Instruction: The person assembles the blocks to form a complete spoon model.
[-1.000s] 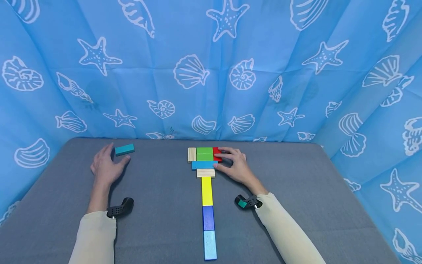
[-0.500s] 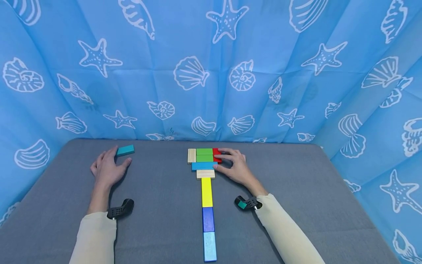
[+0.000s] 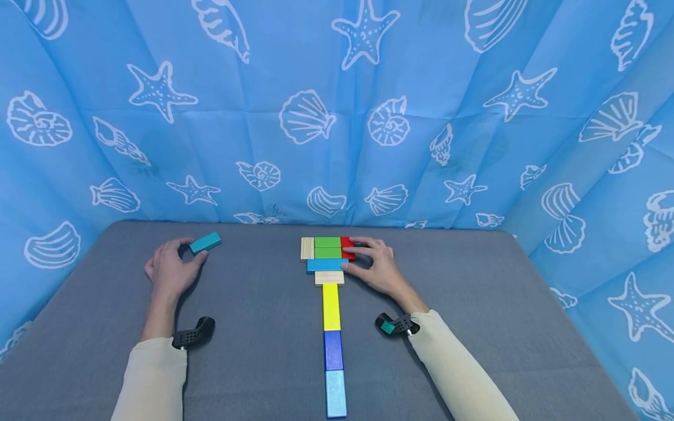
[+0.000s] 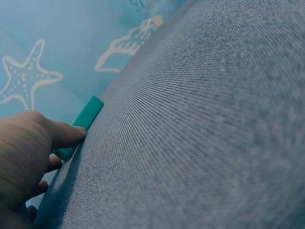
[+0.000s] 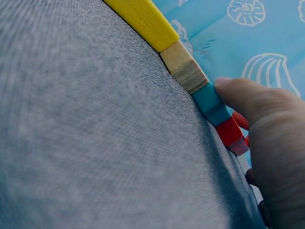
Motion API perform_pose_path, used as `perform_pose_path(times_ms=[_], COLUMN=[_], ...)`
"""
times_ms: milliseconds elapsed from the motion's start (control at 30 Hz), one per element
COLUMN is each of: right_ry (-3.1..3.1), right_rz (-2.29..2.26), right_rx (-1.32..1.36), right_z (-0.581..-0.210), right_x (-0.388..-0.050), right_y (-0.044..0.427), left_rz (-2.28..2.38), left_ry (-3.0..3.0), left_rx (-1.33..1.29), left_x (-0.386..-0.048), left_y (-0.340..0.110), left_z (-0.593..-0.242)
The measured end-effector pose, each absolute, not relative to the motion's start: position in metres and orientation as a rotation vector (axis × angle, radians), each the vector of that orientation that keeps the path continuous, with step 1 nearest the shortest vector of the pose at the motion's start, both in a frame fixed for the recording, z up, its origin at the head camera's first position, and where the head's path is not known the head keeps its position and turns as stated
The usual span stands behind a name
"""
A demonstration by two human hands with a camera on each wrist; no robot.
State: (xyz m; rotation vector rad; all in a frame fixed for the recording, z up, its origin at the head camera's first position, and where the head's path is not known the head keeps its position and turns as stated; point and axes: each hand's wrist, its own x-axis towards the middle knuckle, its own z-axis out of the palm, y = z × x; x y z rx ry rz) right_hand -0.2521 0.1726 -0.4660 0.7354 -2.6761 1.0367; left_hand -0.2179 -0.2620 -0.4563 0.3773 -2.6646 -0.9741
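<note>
My left hand [image 3: 174, 269] pinches a teal wooden block [image 3: 206, 242] at the far left of the table; in the left wrist view the thumb lies against the teal block [image 4: 86, 117]. My right hand [image 3: 380, 266] rests at the layout's upper right, its fingertips on the red block [image 3: 345, 241] and its thumb at the right end of the blue block [image 3: 323, 265]. Left of the red one lie two green blocks [image 3: 327, 242] and an upright plain wood block [image 3: 308, 248]. Under the blue block sits another plain wood block [image 3: 329, 278].
A column runs toward me from there: a yellow block [image 3: 331, 307], a dark blue block [image 3: 333, 351] and a light blue block [image 3: 336, 394]. Grey cloth covers the table [image 3: 253, 327]. A blue curtain [image 3: 221, 134] with shells and starfish hangs behind and at the sides.
My left fingers have closed on the teal block, which has shifted slightly right and turned. The right hand and the laid-out blocks hold the same positions.
</note>
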Motion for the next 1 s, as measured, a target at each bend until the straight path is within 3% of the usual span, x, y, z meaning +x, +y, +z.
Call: perform_pose_path(times_ms=[1000], right_ry=[-2.673], right_rz=[1.045], right_rx=[0.736], right_z=[-0.465], right_x=[-0.252], right_y=[0.173], left_rz=[-1.125], left_ry=[-2.547], left_rx=[0.295], left_x=[-0.223], left_y=[-0.241], left_z=[-0.435])
